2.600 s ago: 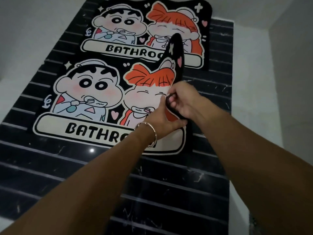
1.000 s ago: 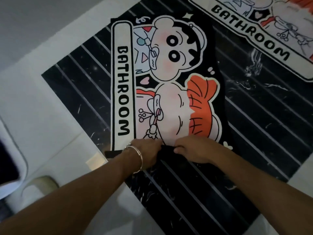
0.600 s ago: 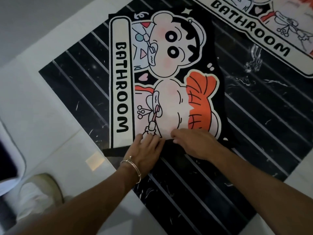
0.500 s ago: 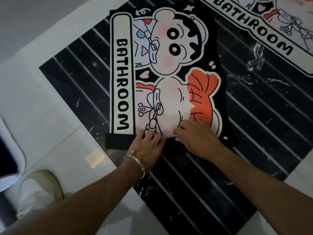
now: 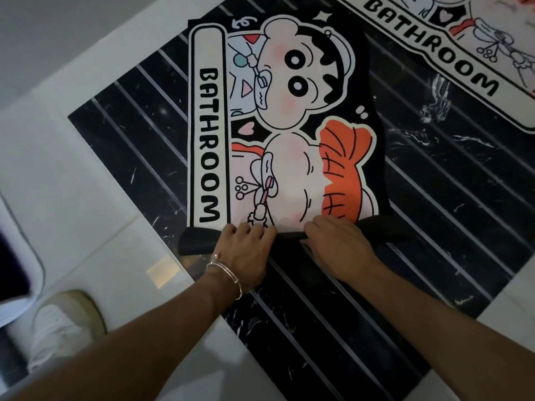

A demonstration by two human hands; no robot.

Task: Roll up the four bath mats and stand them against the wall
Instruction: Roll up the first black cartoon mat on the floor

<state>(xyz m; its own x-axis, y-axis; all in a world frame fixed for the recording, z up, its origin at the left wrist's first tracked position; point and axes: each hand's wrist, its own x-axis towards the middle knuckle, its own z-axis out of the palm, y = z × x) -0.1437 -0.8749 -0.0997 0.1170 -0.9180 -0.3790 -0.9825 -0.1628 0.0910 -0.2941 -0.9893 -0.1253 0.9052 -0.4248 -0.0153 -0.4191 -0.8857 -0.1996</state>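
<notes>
A black cartoon bath mat [image 5: 278,117] printed BATHROOM lies flat on the black striped floor panel. Its near end is curled into a short black roll [image 5: 197,241]. My left hand [image 5: 246,253], with a silver bangle on the wrist, presses on the roll left of centre. My right hand [image 5: 338,244] presses on the roll just to the right, fingertips on the printed face. A second mat of the same print [image 5: 451,47] lies flat at the top right, partly cut off by the frame.
The black marble panel with white stripes [image 5: 434,227] sits inside pale floor tiles [image 5: 72,183]. A light shoe [image 5: 63,322] stands on the tiles at the lower left. A white rounded fixture [image 5: 17,270] fills the left edge.
I have turned from lifting the mat's edge to kneeling at its end. Over the last second both hands pushed forward and the black roll grew thicker.
</notes>
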